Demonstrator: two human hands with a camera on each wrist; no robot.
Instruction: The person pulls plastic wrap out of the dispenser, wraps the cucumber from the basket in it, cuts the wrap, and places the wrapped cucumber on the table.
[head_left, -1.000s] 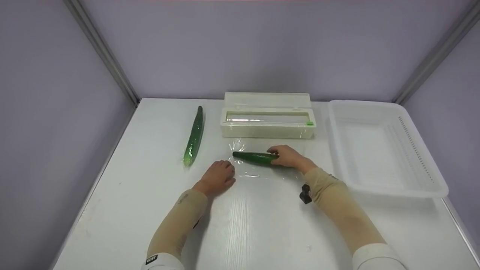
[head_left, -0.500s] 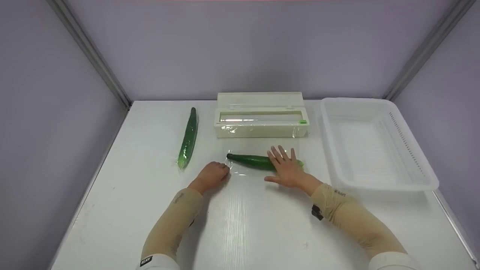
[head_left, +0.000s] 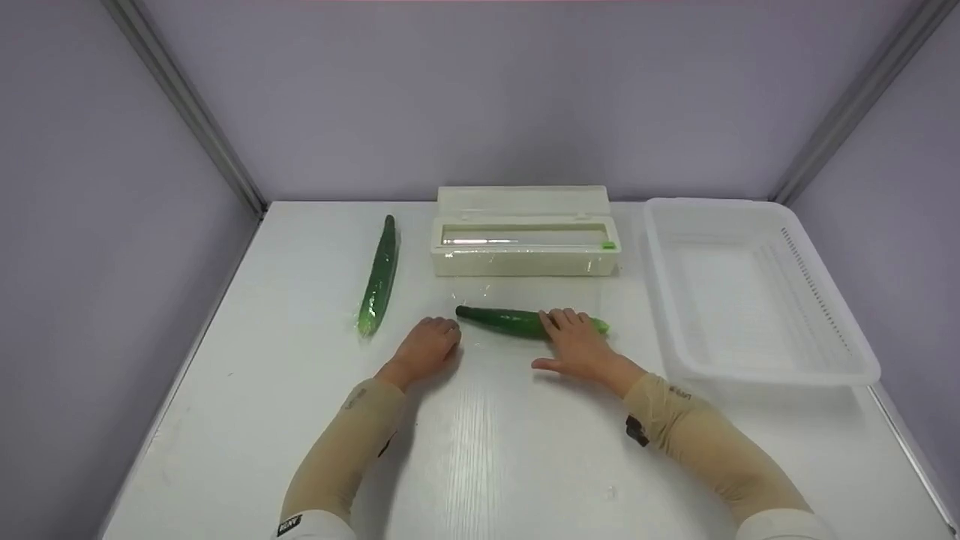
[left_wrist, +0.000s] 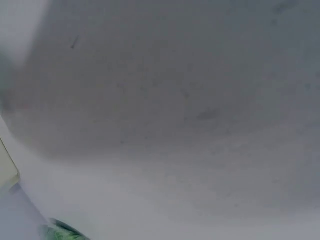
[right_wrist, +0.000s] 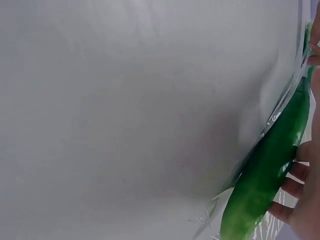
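At frame centre we note our right hand (head_left: 577, 346) resting flat-fingered on the smooth cucumber (head_left: 517, 321) over clear cling film (head_left: 487, 346), left hand (head_left: 429, 346) loosely curled, pressing the film's edge, cream dispenser box (head_left: 525, 259) holding its roll.

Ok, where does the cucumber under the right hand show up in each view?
Head: cucumber lies mid-table, in front of the wrap dispenser, right hand resting on its right half.
Left wrist: not clearly in it; a green scrap at the bottom left edge cannot be told apart.
Right wrist: lower right, fingers against it.
Shared landmark: the white table.
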